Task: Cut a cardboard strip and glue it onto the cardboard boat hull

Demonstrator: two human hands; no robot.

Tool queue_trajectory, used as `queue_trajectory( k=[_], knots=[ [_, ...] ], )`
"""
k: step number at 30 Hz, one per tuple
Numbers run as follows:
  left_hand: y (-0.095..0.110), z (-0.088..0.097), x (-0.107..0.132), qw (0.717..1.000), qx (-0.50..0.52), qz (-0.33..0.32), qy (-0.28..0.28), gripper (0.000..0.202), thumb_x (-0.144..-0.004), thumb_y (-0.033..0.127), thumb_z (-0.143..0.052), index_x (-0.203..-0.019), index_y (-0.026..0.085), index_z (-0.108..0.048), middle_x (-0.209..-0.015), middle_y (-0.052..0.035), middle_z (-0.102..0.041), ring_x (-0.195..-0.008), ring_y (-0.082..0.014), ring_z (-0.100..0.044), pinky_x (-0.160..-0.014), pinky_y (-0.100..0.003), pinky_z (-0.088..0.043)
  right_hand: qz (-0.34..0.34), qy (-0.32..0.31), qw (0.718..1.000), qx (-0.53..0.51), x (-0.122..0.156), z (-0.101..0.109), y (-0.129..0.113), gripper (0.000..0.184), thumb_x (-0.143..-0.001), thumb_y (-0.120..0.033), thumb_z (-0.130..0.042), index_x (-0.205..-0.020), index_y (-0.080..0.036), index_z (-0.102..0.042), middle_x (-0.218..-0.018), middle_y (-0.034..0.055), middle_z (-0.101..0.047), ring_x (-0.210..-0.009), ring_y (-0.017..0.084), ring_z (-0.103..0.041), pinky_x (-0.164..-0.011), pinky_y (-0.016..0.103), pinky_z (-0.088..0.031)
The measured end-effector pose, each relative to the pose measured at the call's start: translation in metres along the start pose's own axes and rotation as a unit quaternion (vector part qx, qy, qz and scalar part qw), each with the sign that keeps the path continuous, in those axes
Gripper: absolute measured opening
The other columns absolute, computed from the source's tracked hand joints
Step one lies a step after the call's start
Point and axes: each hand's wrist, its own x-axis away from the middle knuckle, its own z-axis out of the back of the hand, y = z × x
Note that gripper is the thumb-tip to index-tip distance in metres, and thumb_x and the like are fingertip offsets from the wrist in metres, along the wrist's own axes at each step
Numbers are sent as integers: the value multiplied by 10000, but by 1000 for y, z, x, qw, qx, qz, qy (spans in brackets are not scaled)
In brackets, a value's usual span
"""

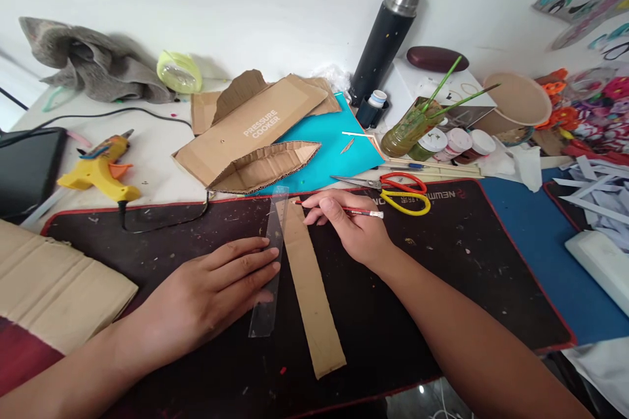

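My left hand point(216, 281) holds a clear plastic ruler point(265, 314) by its left edge, fingers stretched across it. The ruler's top end overlaps a long, narrow cardboard strip point(314, 294) lying on the dark mat. In my right hand point(348, 222) is a red pencil point(361, 212), gripped between thumb and fingers. Its point is at the strip's top end, close to the ruler. Just beyond the right hand lie scissors point(405, 203) with one red and one yellow handle loop.
Behind the mat point(393, 340) lie a boat-shaped cardboard piece point(265, 167), flat cardboard point(275, 111) and a blue sheet point(334, 124). A yellow glue gun point(101, 170) stands at left, its cord running onto the mat. Paint jars point(432, 142) and a black flask point(383, 39) stand behind right.
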Motion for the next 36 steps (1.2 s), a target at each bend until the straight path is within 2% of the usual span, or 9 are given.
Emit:
queue_trajectory(
  k=[12,21,30,36],
  knots=[
    [0,-4,3,1000,6,6,6,377,-1096,195,-674,-1463,120,-716,-1432,-126,-787,-1451,-295,-671,-1214,-419,-598,-3,0,1000,12,-1,-1,-1,412,-1140,-566,-604,-1109,-240,-853,-922,51,-859,-852,212,-819,-808,357,-669],
    [0,-2,0,1000,17,10,8,350,-1103,203,-665,-1434,110,-732,-1415,-126,-794,-1430,-287,-681,-1208,-404,-598,-2,0,1000,20,0,-1,-2,435,-1137,-580,-602,-1060,-239,-861,-909,55,-854,-834,215,-817,-817,364,-671],
    [-2,-1,0,1000,23,11,1,377,-1099,214,-673,-1464,133,-718,-1412,-113,-798,-1433,-279,-680,-1206,-395,-602,3,-9,1000,21,1,-3,-3,449,-1135,-594,-594,-1099,-227,-850,-895,52,-848,-807,204,-807,-793,348,-675],
    [-2,-1,-1,1000,16,10,1,329,-1117,225,-650,-1414,118,-739,-1402,-103,-803,-1417,-262,-684,-1222,-375,-581,4,-8,999,34,0,-4,-5,482,-1130,-615,-585,-972,-238,-839,-896,57,-841,-819,214,-808,-789,351,-672]
  ],
)
